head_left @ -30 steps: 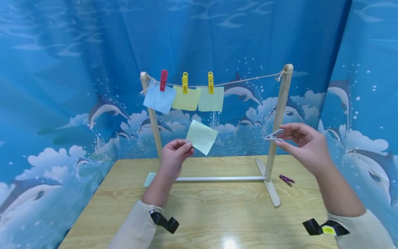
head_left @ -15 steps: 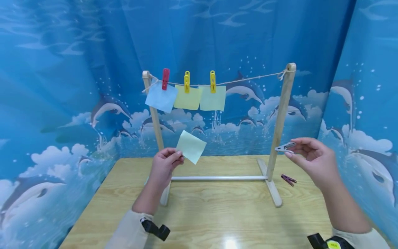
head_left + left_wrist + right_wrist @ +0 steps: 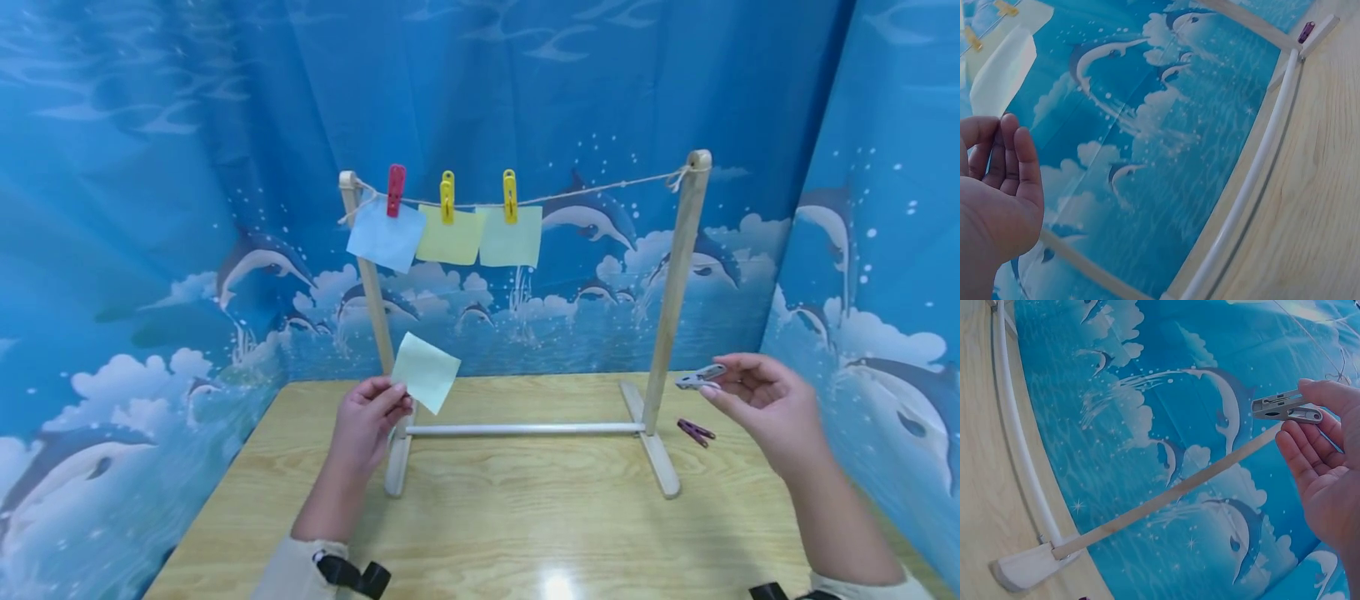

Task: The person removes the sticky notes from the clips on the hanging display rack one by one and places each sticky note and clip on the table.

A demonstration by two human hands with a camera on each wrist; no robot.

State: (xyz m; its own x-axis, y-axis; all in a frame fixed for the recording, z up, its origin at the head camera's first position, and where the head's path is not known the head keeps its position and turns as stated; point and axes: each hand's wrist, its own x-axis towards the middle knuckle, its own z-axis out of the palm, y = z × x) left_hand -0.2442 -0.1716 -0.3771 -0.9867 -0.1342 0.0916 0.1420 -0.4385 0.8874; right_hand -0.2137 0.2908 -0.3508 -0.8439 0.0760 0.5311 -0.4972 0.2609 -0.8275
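Note:
Between thumb and fingers, my left hand pinches a pale green paper square by its lower left corner, in front of the stand's left post. On the right, my right hand holds a grey clothespin by its handle end; the right wrist view shows that clothespin pointing away from the fingertips. Three papers hang along a string: a blue one under a red clothespin, a yellow one and a pale green one, each under a yellow clothespin.
A wooden stand with a left post, a right post and a white crossbar stands on the wood-grain table. A dark purple clothespin lies right of the right foot. Behind hangs a blue dolphin curtain.
My left hand has moved left and down with the paper square. My right hand has lowered and shifted right with the grey clothespin. The hanging papers stay in place.

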